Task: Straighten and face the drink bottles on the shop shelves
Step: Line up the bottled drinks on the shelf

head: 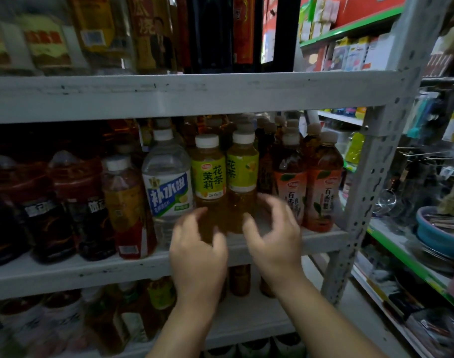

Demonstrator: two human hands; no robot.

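As seen from the head view, both hands were raised to the middle shelf (91,270) of a grey steel rack, in front of two jasmine tea bottles with white caps and yellow-green labels. The left jasmine tea bottle (209,174) stood upright at the shelf front, label square to the aisle. The right jasmine tea bottle (242,171) stood close against it, also upright, but turned so that only part of the label text showed. A clear water bottle (166,187) stood just beside the pair on one side, and orange-labelled tea bottles (289,187) on the other.

The left hand (198,254) was curled in front of the lower body of the left jasmine tea bottle; whether it gripped or merely hovered could not be told. The right hand (272,236) was motion-blurred, its fingers spread and half bent near the right jasmine tea bottle, with bare shelf showing between thumb and fingers. It held nothing.

Handling, by judgement: the bottles looked full and sealed, hence moderately heavy, with thin plastic walls that would yield to a hard squeeze. The turned bottle was best taken round its bare lower body, below the glossy label, and twisted in place. Its neighbours stood close, so a wide sweep could topple them.
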